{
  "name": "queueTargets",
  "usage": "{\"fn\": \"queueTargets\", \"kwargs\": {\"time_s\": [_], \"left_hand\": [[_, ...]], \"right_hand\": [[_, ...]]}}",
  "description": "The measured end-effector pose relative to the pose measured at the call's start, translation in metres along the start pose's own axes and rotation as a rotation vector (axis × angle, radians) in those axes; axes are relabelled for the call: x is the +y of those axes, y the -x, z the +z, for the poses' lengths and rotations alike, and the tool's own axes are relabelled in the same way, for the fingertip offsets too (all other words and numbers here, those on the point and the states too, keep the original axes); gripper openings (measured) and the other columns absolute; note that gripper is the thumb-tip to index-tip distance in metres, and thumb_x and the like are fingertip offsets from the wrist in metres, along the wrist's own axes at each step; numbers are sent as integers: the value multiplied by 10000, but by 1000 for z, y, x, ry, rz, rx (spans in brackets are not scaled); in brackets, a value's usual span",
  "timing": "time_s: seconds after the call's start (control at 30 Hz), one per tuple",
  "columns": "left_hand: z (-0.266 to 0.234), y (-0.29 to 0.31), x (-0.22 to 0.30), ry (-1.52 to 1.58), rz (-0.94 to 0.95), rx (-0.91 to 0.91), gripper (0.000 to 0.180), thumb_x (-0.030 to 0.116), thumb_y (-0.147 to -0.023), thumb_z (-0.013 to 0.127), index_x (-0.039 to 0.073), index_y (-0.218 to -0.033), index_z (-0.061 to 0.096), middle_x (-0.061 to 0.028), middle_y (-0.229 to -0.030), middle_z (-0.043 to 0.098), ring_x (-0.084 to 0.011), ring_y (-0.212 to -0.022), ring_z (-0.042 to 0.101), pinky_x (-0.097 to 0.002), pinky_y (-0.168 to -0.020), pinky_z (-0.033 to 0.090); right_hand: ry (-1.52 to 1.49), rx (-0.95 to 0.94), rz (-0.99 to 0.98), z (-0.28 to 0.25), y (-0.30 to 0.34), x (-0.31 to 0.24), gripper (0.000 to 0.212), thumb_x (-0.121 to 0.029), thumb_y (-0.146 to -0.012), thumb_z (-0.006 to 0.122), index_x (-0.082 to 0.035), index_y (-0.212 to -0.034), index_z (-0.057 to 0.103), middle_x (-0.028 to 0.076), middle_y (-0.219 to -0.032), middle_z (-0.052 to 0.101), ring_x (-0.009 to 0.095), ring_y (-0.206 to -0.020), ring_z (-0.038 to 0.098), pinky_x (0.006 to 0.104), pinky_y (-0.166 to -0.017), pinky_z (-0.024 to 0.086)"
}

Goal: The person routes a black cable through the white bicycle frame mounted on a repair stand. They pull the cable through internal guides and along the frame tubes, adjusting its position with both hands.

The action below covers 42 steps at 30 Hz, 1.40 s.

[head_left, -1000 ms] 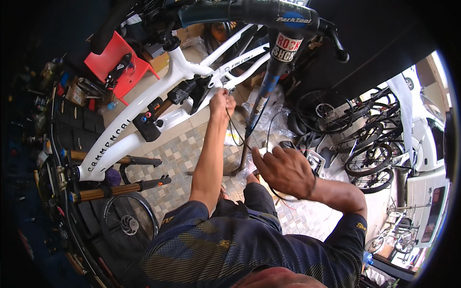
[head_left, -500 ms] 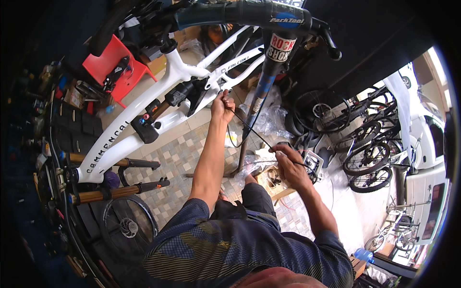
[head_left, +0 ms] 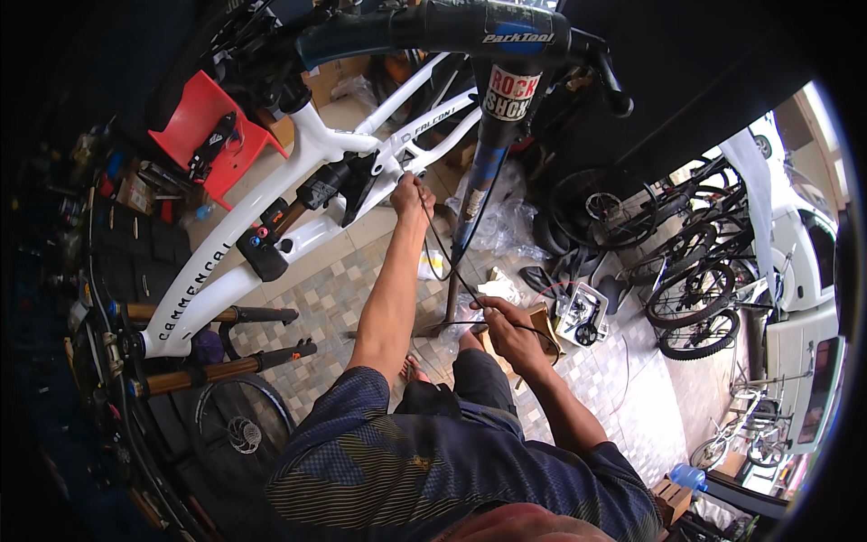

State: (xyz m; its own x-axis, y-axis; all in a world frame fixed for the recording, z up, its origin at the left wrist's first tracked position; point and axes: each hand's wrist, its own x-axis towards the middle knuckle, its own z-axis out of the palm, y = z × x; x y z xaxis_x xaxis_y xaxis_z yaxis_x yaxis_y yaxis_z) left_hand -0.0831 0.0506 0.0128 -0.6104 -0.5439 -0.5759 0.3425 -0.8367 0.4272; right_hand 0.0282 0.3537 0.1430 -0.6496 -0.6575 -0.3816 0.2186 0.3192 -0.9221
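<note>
A white bicycle frame (head_left: 200, 271) with a rear shock (head_left: 318, 191) hangs in front of me, held up by a repair stand (head_left: 480, 176). My left hand (head_left: 413, 199) is closed on a thin black cable (head_left: 458, 273) close against the frame, near its lower pivot. From there the cable droops in a loop and runs across to my right hand (head_left: 515, 336). Those fingers are wrapped around it, and its free length curves out past the knuckles. The exact fingertip grip of the left hand is partly hidden.
A red chair (head_left: 212, 135) stands behind the frame, holding a black part. Two gold-tubed forks (head_left: 212, 369) and a wheel (head_left: 244, 425) are at the left. Near the stand's foot lie clear plastic wrap (head_left: 510, 212) and a parts tray (head_left: 582, 316). Several bikes (head_left: 695, 298) stand right.
My right hand has moved left and nearer my body, still gripping the cable. My left hand stays at the frame. The whole view has shifted slightly.
</note>
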Motion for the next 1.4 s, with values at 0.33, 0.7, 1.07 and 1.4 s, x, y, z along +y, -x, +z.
{"fn": "queueTargets", "kwargs": {"time_s": [0.33, 0.7, 1.07, 1.4], "left_hand": [[-10, 52, -3, 30, -72, -213, 218, 214, -1025, 437, 96, -848, 485, 15, -582, 393, -101, -432, 362, -231, -342, 279], [-7, 10, 14, 179, -222, -260, 205, 185, -1008, 455, 101, -823, 482, 21, -592, 389, -91, -436, 360, -222, -329, 276], [-29, -24, 20, 325, -215, -287, 184, 146, -1000, 461, 89, -826, 483, 27, -593, 399, -74, -461, 367, -197, -347, 268], [-29, 11, 43, -494, -106, -82, 162, 162, -994, 486, 53, -907, 568, 33, -638, 407, -72, -438, 333, -233, -385, 267]], "right_hand": [[811, 142, -300, 0, 63, -41, 307, -140, -924, 578, -79, -1221, 627, 157, -796, 677, 319, -662, 665, 402, -577, 510], [984, 133, -525, 13, 27, -44, 374, -135, -879, 624, -91, -1250, 590, 88, -670, 606, 283, -579, 619, 415, -499, 464], [1147, 112, -470, 28, 2, -43, 389, -217, -878, 620, -116, -1252, 581, 79, -702, 618, 273, -638, 650, 409, -504, 482], [1160, 150, -414, 19, 16, -17, 343, -203, -885, 602, -105, -1214, 615, 94, -653, 603, 288, -599, 633, 429, -502, 480]]}}
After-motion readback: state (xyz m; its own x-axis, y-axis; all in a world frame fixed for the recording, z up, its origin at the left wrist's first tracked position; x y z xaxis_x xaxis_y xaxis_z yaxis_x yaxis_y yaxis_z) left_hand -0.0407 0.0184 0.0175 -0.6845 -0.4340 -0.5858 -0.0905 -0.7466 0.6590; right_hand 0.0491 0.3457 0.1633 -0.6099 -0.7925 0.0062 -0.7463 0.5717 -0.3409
